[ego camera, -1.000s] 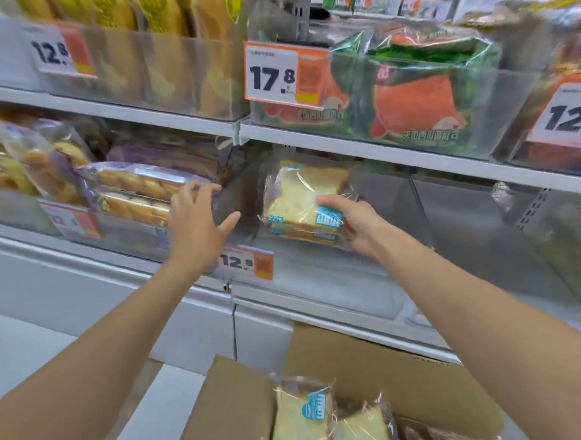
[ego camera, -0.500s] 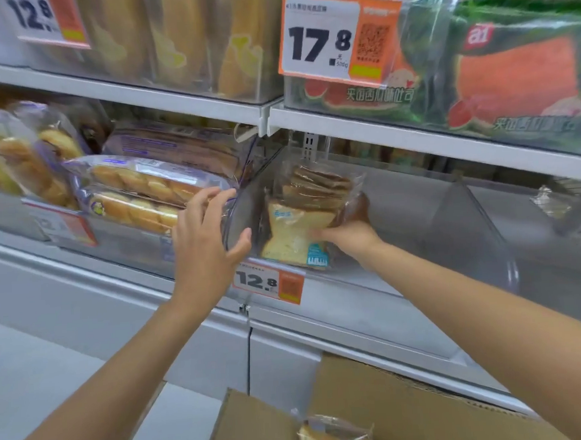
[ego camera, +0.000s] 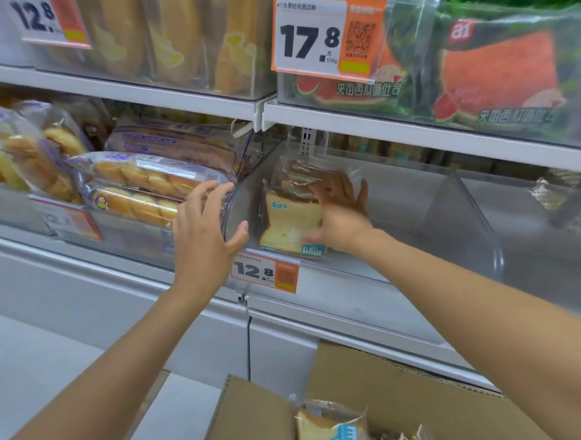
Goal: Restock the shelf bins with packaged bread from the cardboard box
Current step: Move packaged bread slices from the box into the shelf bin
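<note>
The bread package [ego camera: 290, 216] is wrapped in thin clear plastic film, glossy and crinkled, with soft matt crumb showing through. The bags of rolls [ego camera: 144, 181] to the left wear the same shiny film. The clear bin [ego camera: 469, 215] is hard, smooth, glossy plastic, set on a shelf [ego camera: 338, 305] that looks like smooth white painted metal, with a printed paper price tag [ego camera: 263, 271] on its edge. The near cardboard box [ego camera: 253, 419] is matt brown and slightly rough, its cut edge corrugated.
</note>
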A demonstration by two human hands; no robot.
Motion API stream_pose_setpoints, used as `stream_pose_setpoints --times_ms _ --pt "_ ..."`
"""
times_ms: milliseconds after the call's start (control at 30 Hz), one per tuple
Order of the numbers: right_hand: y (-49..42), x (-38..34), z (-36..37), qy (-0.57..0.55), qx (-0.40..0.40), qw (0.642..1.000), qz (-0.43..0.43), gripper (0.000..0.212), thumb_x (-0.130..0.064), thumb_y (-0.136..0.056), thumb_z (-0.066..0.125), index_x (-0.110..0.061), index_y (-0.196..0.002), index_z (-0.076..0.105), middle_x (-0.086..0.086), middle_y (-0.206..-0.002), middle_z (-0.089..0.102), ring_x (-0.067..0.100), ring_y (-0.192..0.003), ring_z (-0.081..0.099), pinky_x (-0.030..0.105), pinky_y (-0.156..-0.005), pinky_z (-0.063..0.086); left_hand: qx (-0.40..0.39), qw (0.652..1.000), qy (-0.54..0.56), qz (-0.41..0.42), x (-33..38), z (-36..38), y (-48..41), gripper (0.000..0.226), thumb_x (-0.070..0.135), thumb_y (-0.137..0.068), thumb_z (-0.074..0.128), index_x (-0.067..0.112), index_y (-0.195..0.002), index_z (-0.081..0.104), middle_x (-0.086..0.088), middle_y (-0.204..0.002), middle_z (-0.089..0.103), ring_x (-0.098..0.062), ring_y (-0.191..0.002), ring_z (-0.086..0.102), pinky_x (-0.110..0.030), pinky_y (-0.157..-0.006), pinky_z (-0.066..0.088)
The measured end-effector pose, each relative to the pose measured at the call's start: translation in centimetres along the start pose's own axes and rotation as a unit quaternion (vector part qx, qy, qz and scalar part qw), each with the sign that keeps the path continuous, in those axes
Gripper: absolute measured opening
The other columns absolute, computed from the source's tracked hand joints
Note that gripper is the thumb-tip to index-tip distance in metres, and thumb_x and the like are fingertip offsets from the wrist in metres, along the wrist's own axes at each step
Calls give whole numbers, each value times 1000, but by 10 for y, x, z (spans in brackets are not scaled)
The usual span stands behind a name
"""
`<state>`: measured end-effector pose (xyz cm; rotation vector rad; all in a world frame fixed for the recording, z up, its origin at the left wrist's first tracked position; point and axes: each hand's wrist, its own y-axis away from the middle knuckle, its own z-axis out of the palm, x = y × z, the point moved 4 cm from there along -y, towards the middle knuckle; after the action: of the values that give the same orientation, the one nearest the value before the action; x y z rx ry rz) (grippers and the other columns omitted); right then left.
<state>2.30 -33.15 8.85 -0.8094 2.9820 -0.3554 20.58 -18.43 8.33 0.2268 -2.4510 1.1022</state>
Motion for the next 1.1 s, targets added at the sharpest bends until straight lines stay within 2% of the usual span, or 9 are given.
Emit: stream_pose_setpoints --times_ms 67,167,333,500,600,733,867,967,1100 --pt "13 9 -12 -68 30 997 6 96 -61 -69 75 -34 -147 27 4 -159 10 27 -149 -3 54 -118 -5 19 999 -32 -3 9 -7 3 53 25 -82 72 17 -131 53 -10 -139 43 -28 -118 44 -41 -99 35" --pt "51 20 -39 -156 83 984 -11 60 -42 -81 72 -25 -134 50 3 -138 49 26 -131 41 41 -110 35 49 997 -59 12 37 -16 15 41 25 -81 71 15 -119 59 -11 -124 51 -29 -106 48 -40 -90 39" --pt "147 38 -75 -187 115 975 -37 7 -19 -88 61 -15 -93 63 -3 -82 59 21 -79 56 39 -71 49 -125 987 96 17 105 2 61 26 24 -85 70 19 -109 61 6 -97 55 -14 -78 52 -37 -71 47" --pt "262 85 -49 -200 -16 978 54 12 -18 -84 60 -20 -95 65 -8 -73 59 17 -75 56 33 -70 47 -296 948 116 -28 148 19 149 19 22 -84 72 19 -101 63 6 -91 57 -4 -69 49 -35 -74 49" --pt "326 112 -10 -223 -112 962 110 16 -18 -87 57 -19 -100 67 -5 -86 67 18 -83 61 34 -77 51 -350 924 131 -75 145 21 196 17 8 -85 72 12 -100 63 4 -80 53 -6 -68 49 -18 -66 43" --pt "363 121 43 -287 -187 924 169 30 -21 -90 64 -15 -119 61 -6 -98 57 13 -91 54 23 -77 38 -359 918 113 -129 116 19 228 19 18 -82 77 8 -93 65 0 -86 60 -17 -76 54 -25 -65 37" --pt "354 98 96 -327 -259 879 229 46 -25 -89 67 -8 -129 51 9 -118 61 27 -110 58 32 -93 46 -357 903 131 -200 90 23 242 19 9 -85 73 -2 -99 67 -10 -91 64 -15 -72 54 -10 -62 40" --pt "349 73 128 -312 -284 869 258 58 -26 -86 72 -7 -131 40 12 -123 55 31 -116 55 33 -93 44 -359 890 145 -240 76 30 250 19 14 -86 72 5 -102 67 -9 -96 65 -11 -71 55 -16 -64 43" --pt "339 76 121 -343 -198 876 277 17 -10 -86 68 -12 -103 65 5 -94 64 21 -94 61 28 -79 47 -361 878 167 -267 75 36 251 21 17 -86 72 7 -104 66 -6 -97 65 -15 -78 57 -22 -72 46"
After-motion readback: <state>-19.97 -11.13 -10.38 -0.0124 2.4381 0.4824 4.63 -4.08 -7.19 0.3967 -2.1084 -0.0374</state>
